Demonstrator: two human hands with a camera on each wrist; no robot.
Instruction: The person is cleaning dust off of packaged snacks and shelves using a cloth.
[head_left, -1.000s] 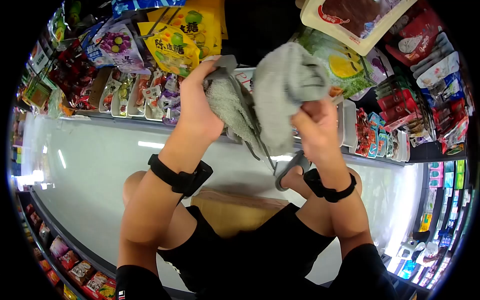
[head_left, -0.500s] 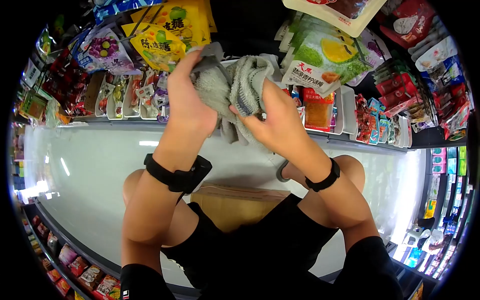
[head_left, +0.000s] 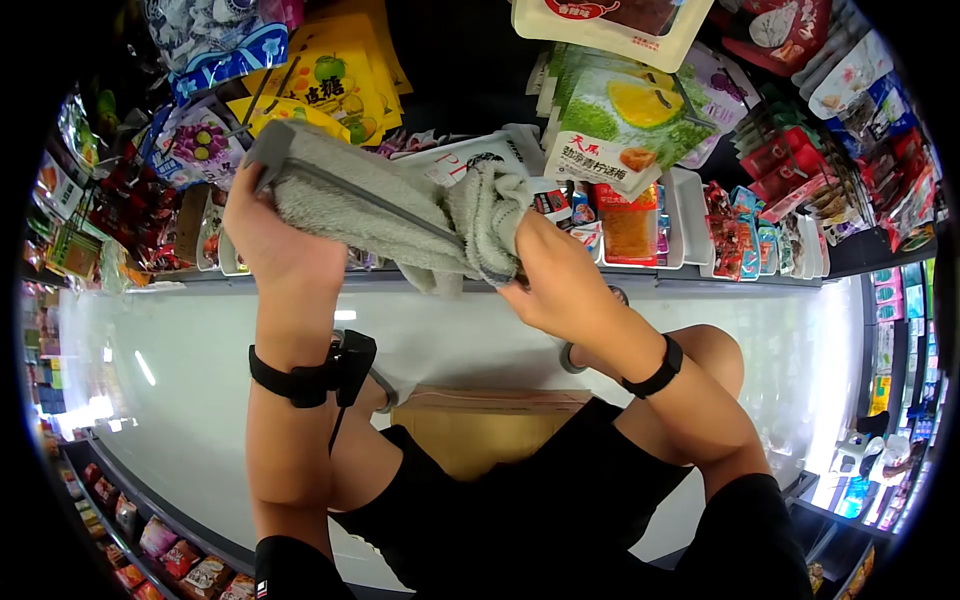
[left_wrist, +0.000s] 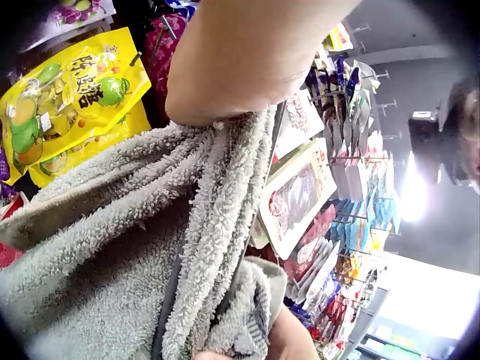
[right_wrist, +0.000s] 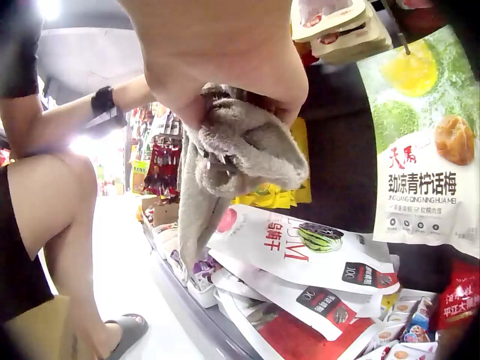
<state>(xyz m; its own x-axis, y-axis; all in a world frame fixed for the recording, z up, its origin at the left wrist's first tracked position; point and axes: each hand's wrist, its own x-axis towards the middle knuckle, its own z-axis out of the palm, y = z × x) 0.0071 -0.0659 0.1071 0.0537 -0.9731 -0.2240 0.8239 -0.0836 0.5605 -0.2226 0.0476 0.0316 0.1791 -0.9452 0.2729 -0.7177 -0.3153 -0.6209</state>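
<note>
A grey terry towel (head_left: 380, 215) stretches between my two hands in the head view, its near side hanging loose. Along it runs a thin dark grey bar (head_left: 395, 208) with a wide flat end at the upper left. My left hand (head_left: 285, 245) grips that flat end, its fingers mostly hidden behind it. My right hand (head_left: 555, 275) clasps the bunched part of the towel, around the far stretch of the bar. From the right wrist, the bunched towel (right_wrist: 247, 146) shows crumpled under the fingers. Folds of towel (left_wrist: 217, 225) lie along both sides of the bar in the left wrist view.
Yellow candy bags (head_left: 335, 75) and a green plum bag (head_left: 620, 120) hang from hooks ahead. White pouches (right_wrist: 307, 247) lie on the low shelf below, beside trays of small packets (head_left: 735, 240). A cardboard box (head_left: 480, 430) sits between the legs.
The towel, first held up loosely by my right hand, is now gathered around the bar. My left hand has moved left with the flat end, drawing the hands apart.
</note>
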